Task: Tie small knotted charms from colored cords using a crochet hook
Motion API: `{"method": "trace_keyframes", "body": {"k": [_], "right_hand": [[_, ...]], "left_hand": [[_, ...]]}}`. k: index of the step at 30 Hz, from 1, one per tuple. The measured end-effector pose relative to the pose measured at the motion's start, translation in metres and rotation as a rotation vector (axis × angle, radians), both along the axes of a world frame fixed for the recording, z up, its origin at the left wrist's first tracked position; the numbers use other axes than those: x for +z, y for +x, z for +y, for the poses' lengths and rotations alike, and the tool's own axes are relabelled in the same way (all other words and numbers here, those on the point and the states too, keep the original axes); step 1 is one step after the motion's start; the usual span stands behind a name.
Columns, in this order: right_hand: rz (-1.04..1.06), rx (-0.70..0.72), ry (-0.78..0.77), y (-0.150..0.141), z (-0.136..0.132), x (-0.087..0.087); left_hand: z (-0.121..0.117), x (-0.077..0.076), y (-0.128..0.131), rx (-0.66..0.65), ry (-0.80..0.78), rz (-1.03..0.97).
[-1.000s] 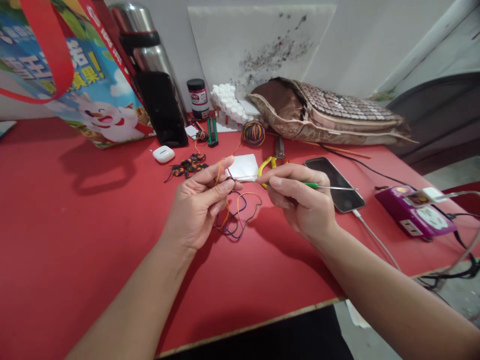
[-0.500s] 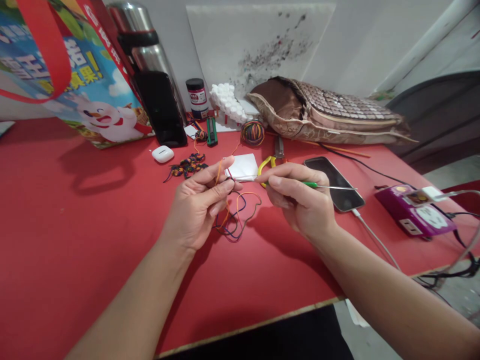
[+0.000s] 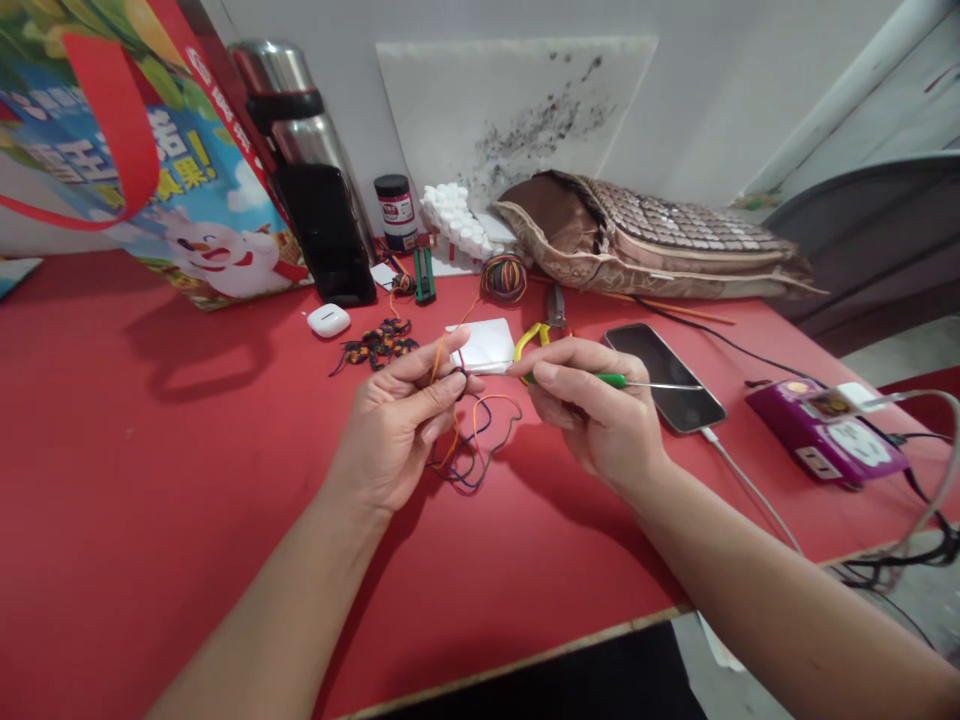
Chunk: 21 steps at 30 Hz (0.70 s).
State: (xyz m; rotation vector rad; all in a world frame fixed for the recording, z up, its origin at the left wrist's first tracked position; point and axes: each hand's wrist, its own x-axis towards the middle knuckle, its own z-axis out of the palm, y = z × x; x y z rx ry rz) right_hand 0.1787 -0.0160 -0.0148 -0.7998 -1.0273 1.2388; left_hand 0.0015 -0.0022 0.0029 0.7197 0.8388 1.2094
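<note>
Between thumb and fingers, my left hand (image 3: 397,420) pinches multicoloured yarn (image 3: 480,460), whose loose orange, blue and dark loops hang down over the table. A strand runs up from those fingers toward a ball of the same yarn (image 3: 504,278). My right hand (image 3: 600,405) grips a crochet hook (image 3: 613,380) by its green handle, like a pen; its thin metal shaft points out to the right, and a thin end at the left fingertips faces my left hand. A gap separates the two hands. Folded white paper (image 3: 481,345) lies just behind them.
Crocheted pieces (image 3: 375,345), an earbud case (image 3: 328,320) and a black phone (image 3: 324,235) leaning on a flask (image 3: 311,140) are at left. Yellow-handled pliers (image 3: 531,338), a charging phone (image 3: 667,378) and a purple power strip (image 3: 832,430) sit at right. A brown cushion (image 3: 660,235) lies behind.
The whole view has shifted slightly, so the table's things appear a little lower. Both hands keep their holds, with the right hand and hook a touch nearer the left.
</note>
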Motion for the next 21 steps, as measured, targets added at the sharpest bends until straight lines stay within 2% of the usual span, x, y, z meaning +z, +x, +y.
{"method": "trace_keyframes", "body": {"k": [21], "right_hand": [[0.032,0.056,0.013,0.0001,-0.0005,-0.0021]], "left_hand": [[0.0003,0.0004,-0.0003,-0.029,-0.018,-0.006]]}}
